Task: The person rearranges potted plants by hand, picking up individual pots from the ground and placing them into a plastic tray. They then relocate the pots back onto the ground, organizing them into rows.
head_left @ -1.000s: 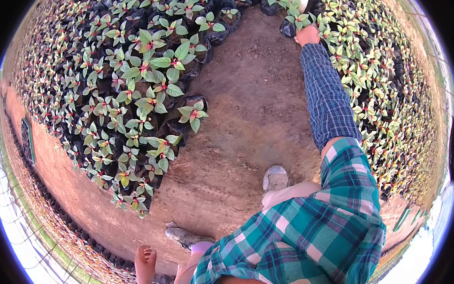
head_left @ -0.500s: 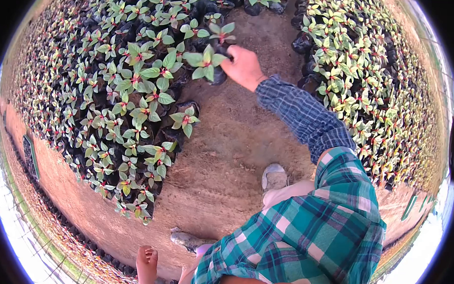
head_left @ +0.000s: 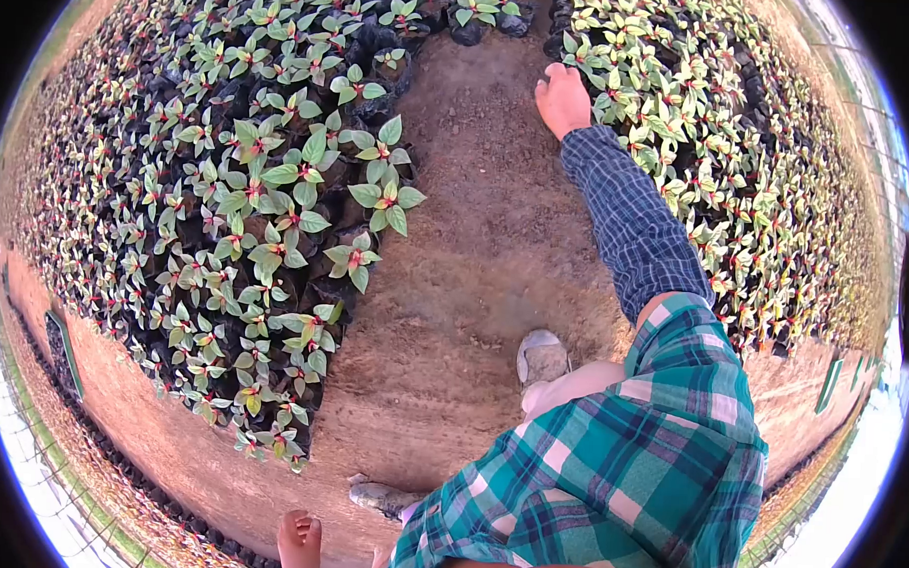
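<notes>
My right hand (head_left: 564,100), in a dark blue checked sleeve, reaches out over the soil path beside the right-hand plant bed. Nothing shows in it; its fingers are bent and a little apart. My left hand (head_left: 299,541) hangs low at the bottom of the view, its fingers curled in with nothing visible in them. Across the path, a seedling (head_left: 388,201) with green leaves and a red centre stands at the edge of the left bed. Right behind it is another seedling (head_left: 381,149) of the same kind. The bags under the seedlings are black.
Dense seedlings fill the left bed (head_left: 242,191) and the right bed (head_left: 720,123). Between them runs a bare soil path (head_left: 477,215), where my shoes (head_left: 543,356) stand. More bagged seedlings (head_left: 476,6) are at the path's far end. A green-framed panel (head_left: 63,354) lies at left.
My right hand has let go of the bagged seedling at the left bed's edge and moved right, across the path to the other bed. My left hand has shifted slightly down.
</notes>
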Demonstrator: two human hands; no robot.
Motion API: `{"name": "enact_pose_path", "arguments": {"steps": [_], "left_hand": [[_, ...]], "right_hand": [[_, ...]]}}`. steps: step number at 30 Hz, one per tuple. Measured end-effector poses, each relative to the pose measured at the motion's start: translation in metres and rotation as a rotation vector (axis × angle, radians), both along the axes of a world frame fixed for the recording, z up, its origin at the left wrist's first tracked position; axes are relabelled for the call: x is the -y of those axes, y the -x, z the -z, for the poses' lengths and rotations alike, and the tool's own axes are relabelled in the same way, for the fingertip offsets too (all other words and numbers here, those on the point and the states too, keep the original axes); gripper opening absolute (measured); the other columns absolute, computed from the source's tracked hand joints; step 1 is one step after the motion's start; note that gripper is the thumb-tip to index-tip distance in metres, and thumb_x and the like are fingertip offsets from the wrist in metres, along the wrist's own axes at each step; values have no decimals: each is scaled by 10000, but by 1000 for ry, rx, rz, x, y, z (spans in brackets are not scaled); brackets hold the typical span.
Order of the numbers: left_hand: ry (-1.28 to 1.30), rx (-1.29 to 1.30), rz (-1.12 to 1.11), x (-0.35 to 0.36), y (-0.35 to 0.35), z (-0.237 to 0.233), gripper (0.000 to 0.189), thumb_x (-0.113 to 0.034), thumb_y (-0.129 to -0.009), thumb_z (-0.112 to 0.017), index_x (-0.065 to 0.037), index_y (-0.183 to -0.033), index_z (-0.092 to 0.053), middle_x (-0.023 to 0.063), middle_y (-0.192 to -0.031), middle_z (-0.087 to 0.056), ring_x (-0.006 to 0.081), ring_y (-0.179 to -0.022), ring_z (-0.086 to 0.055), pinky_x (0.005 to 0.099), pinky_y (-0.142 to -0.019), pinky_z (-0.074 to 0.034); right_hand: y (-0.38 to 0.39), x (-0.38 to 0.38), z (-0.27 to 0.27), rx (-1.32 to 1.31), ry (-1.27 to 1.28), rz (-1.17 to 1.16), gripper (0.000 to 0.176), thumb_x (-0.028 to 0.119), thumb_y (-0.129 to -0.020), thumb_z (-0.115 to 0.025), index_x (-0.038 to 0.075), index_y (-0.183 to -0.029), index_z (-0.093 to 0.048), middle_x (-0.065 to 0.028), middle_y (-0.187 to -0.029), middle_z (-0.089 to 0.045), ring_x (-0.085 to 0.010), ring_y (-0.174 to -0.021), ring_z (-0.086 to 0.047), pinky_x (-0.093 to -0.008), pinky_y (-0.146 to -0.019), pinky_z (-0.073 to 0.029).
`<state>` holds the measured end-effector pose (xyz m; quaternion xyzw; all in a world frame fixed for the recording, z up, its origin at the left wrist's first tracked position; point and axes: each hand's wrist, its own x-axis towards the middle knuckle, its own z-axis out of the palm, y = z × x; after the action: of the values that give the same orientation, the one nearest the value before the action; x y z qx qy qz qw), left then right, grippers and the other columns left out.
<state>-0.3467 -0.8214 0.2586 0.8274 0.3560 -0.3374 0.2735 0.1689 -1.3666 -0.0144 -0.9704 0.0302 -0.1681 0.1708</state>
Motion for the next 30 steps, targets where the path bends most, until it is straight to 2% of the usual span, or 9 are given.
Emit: {"name": "enact_pose_path", "arguments": {"steps": [4,9,10,13,14,15,17,25,30], "left_hand": [[-7,41,48,-2,0,1,289,-139,-863,-643,3,-1099,-556,138,-956,-616,215,-857,-611,332,-770,-501],[-18,68,44,8,-10,-6,295,-145,-861,-647,2,-1102,-560,146,-977,-619,227,-876,-617,337,-786,-501],[-18,59,39,10,-13,-6,298,-146,-861,-647,1,-1106,-559,147,-978,-620,226,-881,-618,338,-793,-500],[-6,45,21,7,-13,-3,300,-143,-863,-646,0,-1111,-557,148,-978,-624,223,-890,-618,337,-802,-499],[6,35,3,5,-11,-1,297,-140,-864,-645,-1,-1112,-557,148,-977,-625,221,-893,-618,336,-803,-499],[4,37,8,4,-10,2,297,-140,-864,-645,-1,-1112,-557,148,-977,-625,221,-893,-618,336,-803,-499],[14,39,60,3,-11,5,300,-153,-871,-651,-7,-1116,-558,141,-961,-629,214,-891,-615,333,-796,-499],[33,27,74,20,-41,2,314,-178,-881,-653,-17,-1130,-551,133,-940,-631,204,-843,-617,327,-760,-504],[63,45,54,21,-50,4,311,-168,-881,-650,-5,-1126,-548,129,-932,-629,198,-812,-618,316,-735,-507]], "right_hand": [[2,13,-13,23,128,22,319,181,-820,-652,6,-1060,-535,-249,-1037,-556,-414,-879,-630,-465,-715,-545],[-6,21,10,-258,364,6,344,141,-790,-689,39,-1080,-534,-229,-1047,-572,-375,-859,-633,-446,-664,-542],[-12,24,20,-201,430,6,272,109,-775,-686,48,-1003,-551,-211,-960,-587,-351,-838,-641,-433,-614,-527],[-21,25,31,-276,487,-67,279,68,-725,-666,46,-988,-576,-165,-907,-620,-325,-832,-644,-426,-709,-534],[-11,14,21,31,166,-85,251,15,-720,-639,26,-961,-568,-202,-891,-609,-389,-844,-621,-446,-741,-512],[-8,2,13,61,-127,-159,238,-14,-729,-615,16,-957,-554,-234,-882,-597,-425,-874,-594,-462,-778,-486],[6,-36,-21,63,-279,-357,234,21,-769,-609,52,-990,-539,-202,-936,-601,-399,-922,-590,-462,-796,-479],[34,-133,-10,-65,57,-871,222,78,-806,-580,44,-1021,-535,-143,-984,-573,-356,-927,-589,-454,-748,-508],[22,-93,-31,-78,-417,-450,215,171,-856,-589,102,-1059,-574,-145,-1002,-580,-372,-907,-601,-439,-792,-503]]}}
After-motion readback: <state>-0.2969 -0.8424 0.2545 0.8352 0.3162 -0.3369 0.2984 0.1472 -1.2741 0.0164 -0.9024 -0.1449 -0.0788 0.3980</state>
